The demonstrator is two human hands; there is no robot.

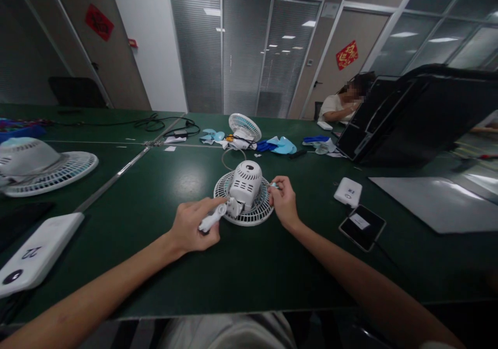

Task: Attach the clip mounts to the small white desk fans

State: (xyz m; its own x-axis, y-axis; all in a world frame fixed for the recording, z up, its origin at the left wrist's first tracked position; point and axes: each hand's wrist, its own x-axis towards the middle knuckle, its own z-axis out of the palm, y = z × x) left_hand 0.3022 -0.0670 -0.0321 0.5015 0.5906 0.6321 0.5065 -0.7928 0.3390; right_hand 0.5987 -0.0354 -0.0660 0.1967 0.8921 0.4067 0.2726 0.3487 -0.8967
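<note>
A white fan head (249, 179) lies face down on its round slatted grille (254, 218), its vented motor housing pointing up. My left hand (194, 224) is closed around a white plastic part with a ring-shaped end (213, 218), held close to the joint (234, 207) at the housing's near side. At the right rim of the grille, my right hand (284, 201) pinches a small pale-blue piece (274, 185); its exact kind is too small to tell. A thin cord (225, 154) loops behind the fan head.
Another small fan (245, 130) stands farther back among light-blue blades (283, 145) and blue cloth. On the left are a larger fan part (58, 170) and a white power bank (39, 253). A white device (348, 192), a phone (362, 227) and a black case (416, 115) occupy the right. A person (342, 105) sits beyond.
</note>
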